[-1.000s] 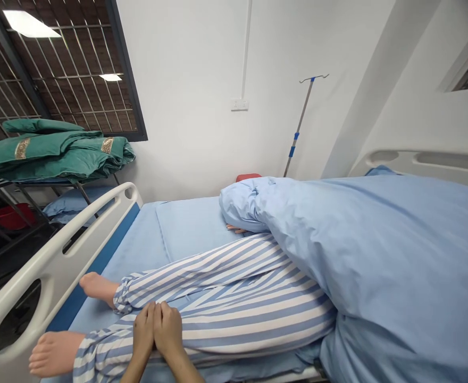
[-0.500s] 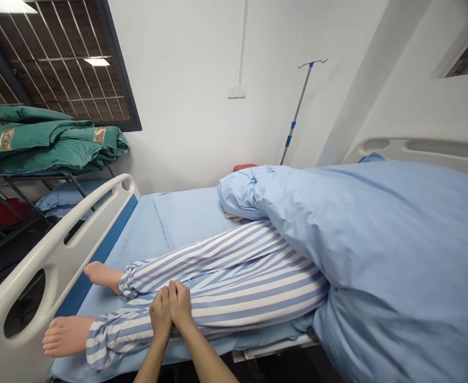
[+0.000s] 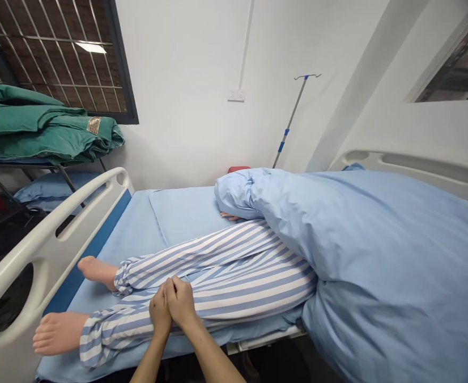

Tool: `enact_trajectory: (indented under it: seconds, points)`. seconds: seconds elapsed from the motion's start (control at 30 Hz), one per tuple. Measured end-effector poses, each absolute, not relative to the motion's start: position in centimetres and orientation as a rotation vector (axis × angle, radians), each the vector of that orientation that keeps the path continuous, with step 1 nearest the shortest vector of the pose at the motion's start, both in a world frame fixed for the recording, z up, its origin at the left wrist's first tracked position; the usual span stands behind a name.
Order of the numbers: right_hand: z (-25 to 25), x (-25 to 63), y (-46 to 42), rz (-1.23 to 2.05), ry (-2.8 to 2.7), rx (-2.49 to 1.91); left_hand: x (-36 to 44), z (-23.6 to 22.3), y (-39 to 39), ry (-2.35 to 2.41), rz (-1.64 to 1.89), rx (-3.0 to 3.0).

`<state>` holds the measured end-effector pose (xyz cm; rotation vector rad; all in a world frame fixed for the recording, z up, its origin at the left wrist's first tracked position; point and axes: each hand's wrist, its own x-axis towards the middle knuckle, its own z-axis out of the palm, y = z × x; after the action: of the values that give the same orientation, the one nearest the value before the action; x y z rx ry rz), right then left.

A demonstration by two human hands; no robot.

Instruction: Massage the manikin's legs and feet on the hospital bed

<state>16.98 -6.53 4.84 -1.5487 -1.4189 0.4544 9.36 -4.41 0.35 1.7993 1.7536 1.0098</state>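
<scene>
My left hand (image 3: 161, 310) and my right hand (image 3: 181, 303) are closed side by side, touching each other. Their fingers are curled, and the insides of both hands are hidden, so anything in them cannot be made out. Both are in front of the near shin of a figure in blue-and-white striped trousers (image 3: 253, 287); whether they press on the leg or hover over it, I cannot tell. Two bare feet (image 3: 64, 332) stick out of the cuffs at the left. A light blue quilt (image 3: 377, 239) is bunched over the figure's upper part, and fingertips (image 3: 229, 216) show under its edge.
Blue sheeting (image 3: 186, 210) covers the bed. A white footboard (image 3: 44, 255) rises at the left and a headboard (image 3: 425, 167) at the right. Behind the bed stands a drip pole (image 3: 292, 117). Folded green bedding (image 3: 46, 130) lies on a rack by the barred window (image 3: 70, 58).
The view has turned slightly to the right, shifting the bed and rack leftward in it. My hands stay closed together at nearly the same spot over the near leg.
</scene>
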Motion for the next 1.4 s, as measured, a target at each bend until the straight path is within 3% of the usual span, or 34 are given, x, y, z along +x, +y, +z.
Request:
enact_trajectory:
  seconds: [0.37, 0.67, 1.0, 1.4]
  points:
    - [2.8, 17.1, -6.5, 0.457, -1.350, -1.585, 9.4, 1.1, -4.3, 1.747, 0.998, 1.646]
    - [2.4, 17.9, -5.9, 0.639, -1.143, -1.406, 11.4, 4.7, -4.0, 1.393, 1.183, 1.371]
    - [1.9, 17.9, -6.0, 0.706, -1.022, -1.339, 11.4, -0.6, -4.1, 1.703, 1.078, 1.900]
    - [6.0, 20.4, -6.8, 0.475, -1.381, -1.516, 11.7, 1.1, -5.1, 1.715, 0.875, 1.928]
